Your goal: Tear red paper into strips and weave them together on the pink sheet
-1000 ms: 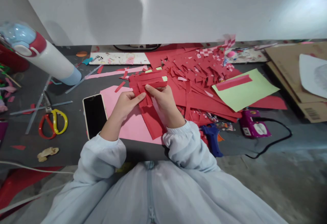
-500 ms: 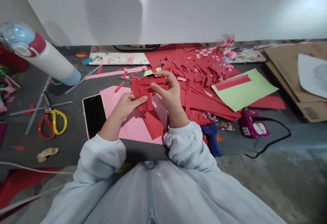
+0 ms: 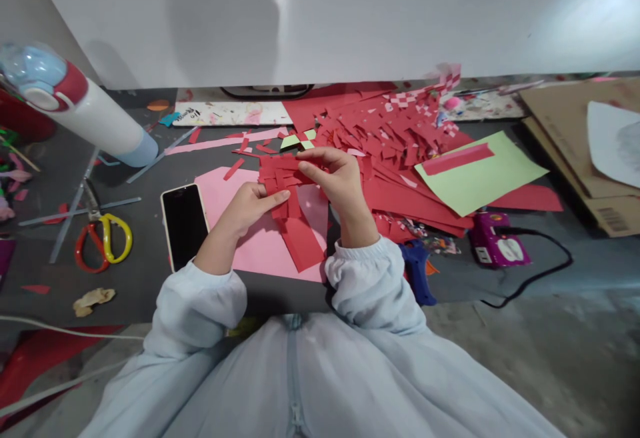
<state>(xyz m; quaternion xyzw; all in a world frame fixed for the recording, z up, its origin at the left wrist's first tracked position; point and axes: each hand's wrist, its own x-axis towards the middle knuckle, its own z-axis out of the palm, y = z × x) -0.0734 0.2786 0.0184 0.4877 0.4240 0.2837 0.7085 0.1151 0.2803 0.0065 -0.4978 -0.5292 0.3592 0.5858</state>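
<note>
Between my hands is a piece of woven red paper strips, raised over a pink sheet. My left hand pinches its lower left part, thumb on top and fingers underneath. At its upper right, my right hand grips the strips between thumb and fingers; the fingertips are partly hidden. Below the weave, a wide red paper strip slants down across the pink sheet. A phone with a dark screen lies left of the pink sheet.
Red paper scraps pile up behind my right hand. On the right are a green sheet, a blue glue gun, a purple box with a black cord and cardboard. Scissors and a bottle are on the left.
My right hand has shifted slightly right and down along the strips, and its index finger lies flatter. My left hand keeps its pinch nearly in place.
</note>
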